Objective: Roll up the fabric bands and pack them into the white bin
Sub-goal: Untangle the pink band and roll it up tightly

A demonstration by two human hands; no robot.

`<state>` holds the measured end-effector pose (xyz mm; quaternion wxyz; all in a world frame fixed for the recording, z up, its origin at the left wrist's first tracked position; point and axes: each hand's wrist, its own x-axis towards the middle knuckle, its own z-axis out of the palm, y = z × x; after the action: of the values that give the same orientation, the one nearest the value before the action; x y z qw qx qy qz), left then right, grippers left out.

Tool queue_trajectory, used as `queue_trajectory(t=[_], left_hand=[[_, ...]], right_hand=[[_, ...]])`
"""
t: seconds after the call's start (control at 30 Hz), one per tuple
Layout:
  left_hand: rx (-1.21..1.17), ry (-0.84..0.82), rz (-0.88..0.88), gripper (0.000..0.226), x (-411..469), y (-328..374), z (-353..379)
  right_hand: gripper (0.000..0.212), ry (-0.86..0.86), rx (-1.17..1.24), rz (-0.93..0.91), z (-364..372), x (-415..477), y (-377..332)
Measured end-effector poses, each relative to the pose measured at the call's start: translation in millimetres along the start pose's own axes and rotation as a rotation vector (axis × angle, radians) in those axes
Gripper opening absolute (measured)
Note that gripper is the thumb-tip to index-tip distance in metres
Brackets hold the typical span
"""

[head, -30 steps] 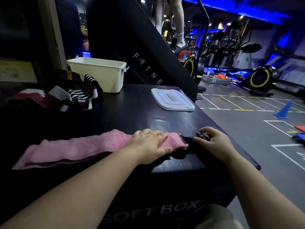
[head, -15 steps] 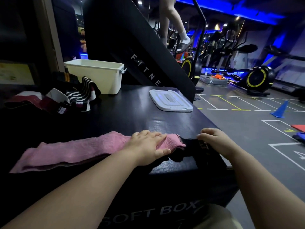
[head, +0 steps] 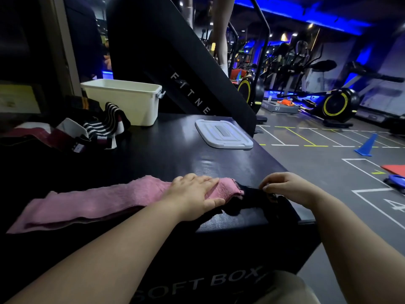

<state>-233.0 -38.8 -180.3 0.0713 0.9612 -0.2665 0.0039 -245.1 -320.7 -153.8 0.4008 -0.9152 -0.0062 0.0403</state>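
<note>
A long pink fabric band (head: 92, 202) lies flat across the near edge of the black soft box (head: 175, 154). My left hand (head: 197, 194) presses flat on its right end, fingers straight. Just right of it, my right hand (head: 287, 187) pinches the band's black end section (head: 252, 198) with curled fingers at the box's corner. The white bin (head: 131, 102) stands at the back of the box, open, its inside hidden. A heap of striped and maroon bands (head: 92, 132) lies to the left in front of the bin.
The bin's white lid (head: 223, 133) lies flat on the box to the right of the bin. A black slanted machine panel (head: 186, 69) rises behind. Gym floor with a blue cone (head: 366, 145) and exercise bikes (head: 333, 106) lies right of the box's edge.
My right hand has shifted slightly on the black end of the band. My left hand stays pressed on the pink part. The view moved a little.
</note>
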Motion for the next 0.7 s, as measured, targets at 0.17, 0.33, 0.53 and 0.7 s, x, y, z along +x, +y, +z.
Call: queue_trajectory(t=[0.17,0.33,0.53,0.7], left_hand=[[0.007,0.008,0.001,0.071,-0.4,1.1,-0.1],[0.019,0.006,0.0,0.072,0.5,0.5,2.5],[0.021,0.022,0.002,0.072,3.6,-2.2,5.9],[0.008,0.012,0.002,0.076,3.5,-1.7,4.4]], right_hand=[[0.007,-0.053,-0.001,0.029,-3.2,-7.8,-9.0],[0.015,-0.022,-0.091,0.072,-3.0,-5.7,-12.6],[0.017,0.212,-0.297,0.041,1.1,-1.4,-16.8],[0.011,0.304,-0.104,-0.039,6.2,-1.4,-12.6]])
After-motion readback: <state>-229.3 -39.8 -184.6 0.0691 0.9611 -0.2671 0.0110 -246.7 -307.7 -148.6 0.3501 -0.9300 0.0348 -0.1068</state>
